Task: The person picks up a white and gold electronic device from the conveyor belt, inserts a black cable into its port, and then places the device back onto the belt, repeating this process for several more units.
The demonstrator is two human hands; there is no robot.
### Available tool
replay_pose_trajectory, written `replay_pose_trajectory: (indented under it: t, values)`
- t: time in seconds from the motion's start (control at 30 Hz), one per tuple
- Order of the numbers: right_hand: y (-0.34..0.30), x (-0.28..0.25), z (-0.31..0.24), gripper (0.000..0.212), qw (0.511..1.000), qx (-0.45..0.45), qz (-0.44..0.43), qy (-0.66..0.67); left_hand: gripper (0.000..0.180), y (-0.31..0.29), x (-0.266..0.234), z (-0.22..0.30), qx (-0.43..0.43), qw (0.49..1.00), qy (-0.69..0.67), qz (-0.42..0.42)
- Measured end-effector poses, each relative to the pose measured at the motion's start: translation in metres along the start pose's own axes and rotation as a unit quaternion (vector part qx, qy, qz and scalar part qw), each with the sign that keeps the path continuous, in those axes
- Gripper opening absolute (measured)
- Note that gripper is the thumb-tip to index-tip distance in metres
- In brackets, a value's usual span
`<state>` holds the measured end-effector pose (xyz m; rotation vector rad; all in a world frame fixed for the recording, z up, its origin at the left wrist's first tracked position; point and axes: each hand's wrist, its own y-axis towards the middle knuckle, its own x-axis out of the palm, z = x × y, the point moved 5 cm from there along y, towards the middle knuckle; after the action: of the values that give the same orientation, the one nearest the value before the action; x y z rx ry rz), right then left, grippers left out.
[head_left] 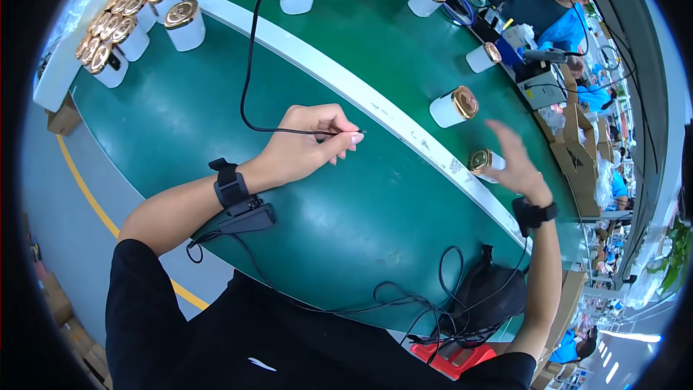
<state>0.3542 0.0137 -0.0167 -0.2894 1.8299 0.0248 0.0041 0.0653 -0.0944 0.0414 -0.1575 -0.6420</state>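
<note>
My left hand (303, 146) is closed in a pinch on a thin black cable (250, 72), close to its small tip, above the green table. The cable runs up and out at the top of the view. My right hand (518, 166), somewhat blurred, is spread with nothing seen in it. It is over the far side of the white divider rail, at a white canister with a gold top (481, 160), which it partly hides. Whether the fingers touch that canister, I cannot tell. Another white and gold canister (449, 108) lies tilted just beyond.
A white rail (325, 65) crosses the green table (303, 224). Several gold-topped canisters (186, 29) crowd the far left; others are spaced beyond the rail. A black bag (498, 292) with tangled cords sits near right. A co-worker in blue (534, 0) is across the table.
</note>
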Motion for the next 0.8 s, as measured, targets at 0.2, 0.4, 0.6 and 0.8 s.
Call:
replay_pose_trajectory:
  t: [0.2, 0.4, 0.6, 0.8]
  values:
    - [-0.031, 0.019, 0.005, 0.073, 0.987, -0.059, -0.06, -0.136, 0.009, -0.001, 0.004, -0.008, -0.013, 1.0, -0.026, 0.01]
    - [-0.027, 0.005, 0.047, 0.067, 0.984, 0.133, 0.085, 0.085, 0.008, 0.007, 0.001, -0.012, -0.029, 1.0, -0.006, 0.009]
    - [-0.013, 0.015, 0.094, 0.073, 0.964, 0.205, 0.155, 0.07, 0.007, 0.022, -0.004, -0.017, -0.045, 0.999, -0.016, 0.017]
    - [0.07, -0.054, 0.097, 0.09, 0.963, 0.159, 0.192, 0.097, 0.009, 0.03, -0.01, -0.022, -0.071, 0.996, -0.002, 0.044]
